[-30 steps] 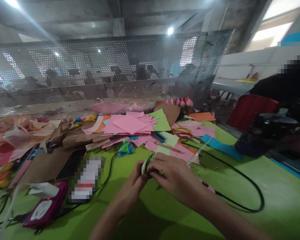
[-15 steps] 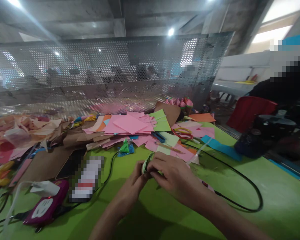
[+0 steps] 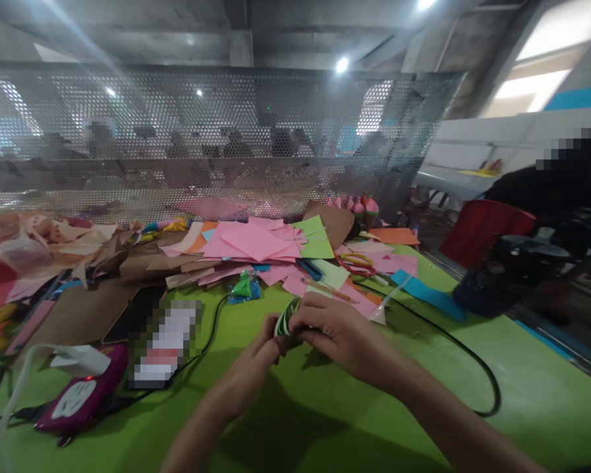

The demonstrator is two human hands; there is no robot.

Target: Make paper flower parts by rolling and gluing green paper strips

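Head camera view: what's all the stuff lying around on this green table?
table: one, green, under everything
pink paper sheets: many, piled mid-table
green sheet: one, on the pile
brown cardboard: several pieces, left of the pile
scissors: one, red-handled, right of the pile
black cable: one, looped right
magenta device: one, near left
perforated screen: one, grey, behind table
paper-strip coil: one, green-white, pinched in both hands
left hand: grips coil
right hand: grips coil

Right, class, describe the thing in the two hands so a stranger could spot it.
On the green table, the left hand and right hand meet near its middle. Between them is a small green-and-white coil, rolled up, unlike the flat pink sheets behind.
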